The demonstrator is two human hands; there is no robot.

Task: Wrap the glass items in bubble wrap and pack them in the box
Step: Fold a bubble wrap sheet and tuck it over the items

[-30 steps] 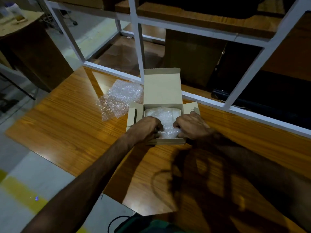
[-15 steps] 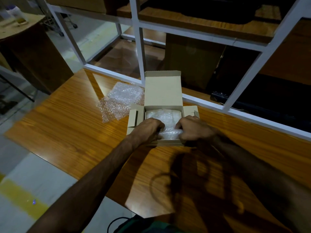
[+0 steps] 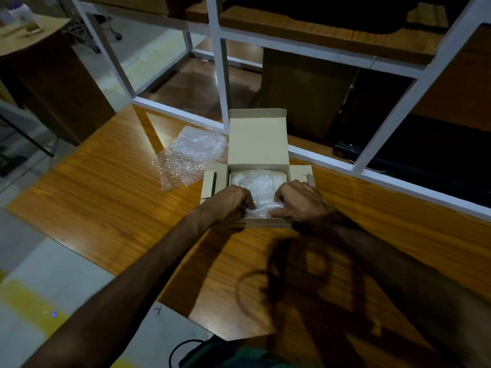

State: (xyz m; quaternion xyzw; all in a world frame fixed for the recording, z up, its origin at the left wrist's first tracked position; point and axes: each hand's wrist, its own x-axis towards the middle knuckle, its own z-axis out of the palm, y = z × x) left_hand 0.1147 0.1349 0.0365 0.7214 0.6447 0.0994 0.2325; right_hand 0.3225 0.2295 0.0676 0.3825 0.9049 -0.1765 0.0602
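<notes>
A box [image 3: 257, 144] stands open on the wooden surface [image 3: 106, 197], its lid upright at the far side and its side flaps spread, with a bubble-wrapped bundle [image 3: 259, 185] lying inside. The left hand [image 3: 229, 204] and right hand [image 3: 299, 201] both reach in at the near edge, fingers curled down onto the bundle; whether either grip is closed on the wrap cannot be told. A loose wrap sheet [image 3: 190, 156] lies just left of the box.

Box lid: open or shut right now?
Open. The box has its lid standing up at the back, side flaps spread, and both hands pressing the bubble-wrapped bundle inside.
</notes>
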